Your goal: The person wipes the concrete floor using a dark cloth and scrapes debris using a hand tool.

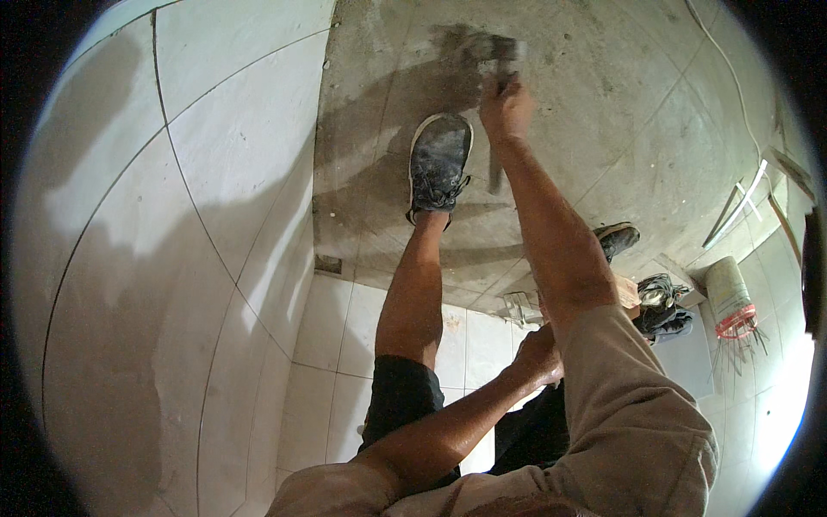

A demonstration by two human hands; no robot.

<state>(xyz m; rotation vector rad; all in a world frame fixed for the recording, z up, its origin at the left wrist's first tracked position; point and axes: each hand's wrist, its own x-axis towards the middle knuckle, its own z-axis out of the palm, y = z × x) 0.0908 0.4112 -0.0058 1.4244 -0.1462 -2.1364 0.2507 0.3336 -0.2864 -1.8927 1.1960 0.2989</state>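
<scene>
White tiles [129, 258] cover the wall on the left side, and their thin joint lines curve in the wide view. Next comes the bare grey cement floor [603, 112], with a few white floor tiles [332, 327] already laid at its near edge. One dusty dark shoe [439, 162] stands flat on the cement, and a second shoe [616, 237] peeks out behind the raised arm, so two shoes can be counted. The left hand [538, 355] rests down by the knee with its fingers curled in; nothing can be seen inside it, so it seems to hold nothing. The right hand [506, 108] reaches far out, and its fingers are wrapped tight around the handle of a flat tool [491, 50], most likely a trowel or a brush. The tool is blurred, and it sits on a darker, wet-looking patch of the cement. To do this well, the person should likely keep the tool flat, press evenly, and stay steady on the planted foot. Further right lie a bundle of dark cloth [663, 306], one pale tube [730, 297] with a red wire frame at its end, and some thin white strips [736, 211] by the wall. Two hands, two shoes and one tool are in view.
</scene>
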